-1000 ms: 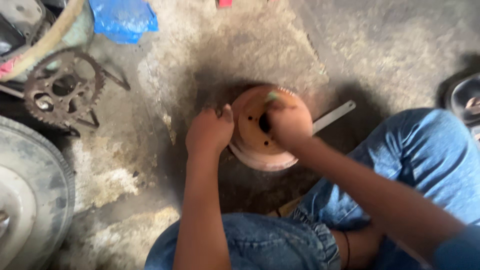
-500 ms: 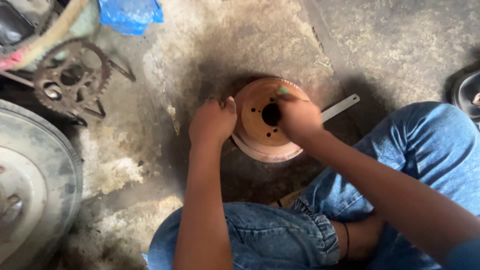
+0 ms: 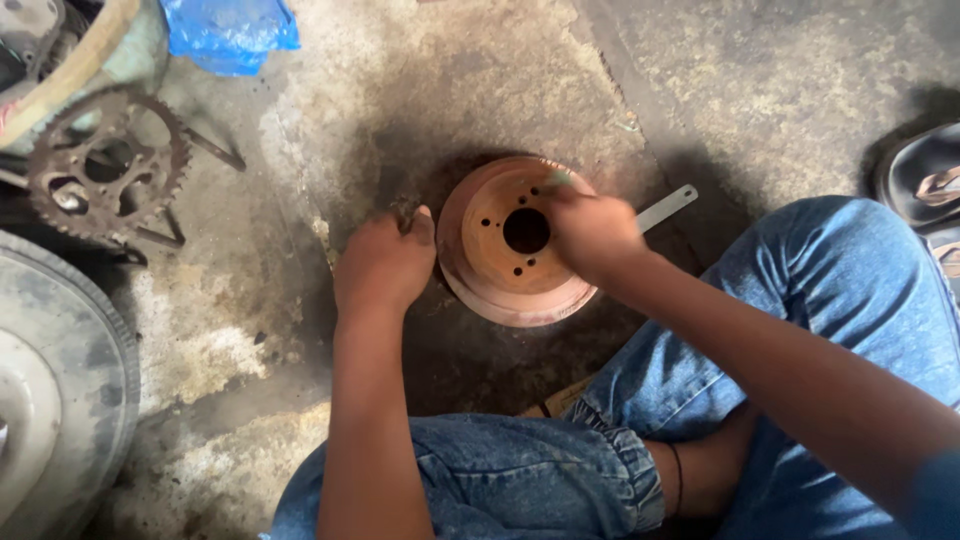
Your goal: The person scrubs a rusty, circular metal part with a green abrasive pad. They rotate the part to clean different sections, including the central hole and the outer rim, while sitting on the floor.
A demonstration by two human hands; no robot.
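While left hand (image 3: 380,265) steadies rusty brake drum (image 3: 490,255), right hand (image 3: 590,235) presses its face.

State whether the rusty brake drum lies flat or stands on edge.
Flat: the brake drum shows its round face and centre hole upward, resting on the concrete floor.

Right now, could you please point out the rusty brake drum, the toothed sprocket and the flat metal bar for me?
rusty brake drum (image 3: 492,262), head view, on its flat face.
toothed sprocket (image 3: 150,195), head view, on its toothed ring.
flat metal bar (image 3: 668,207), head view, near its holed end.
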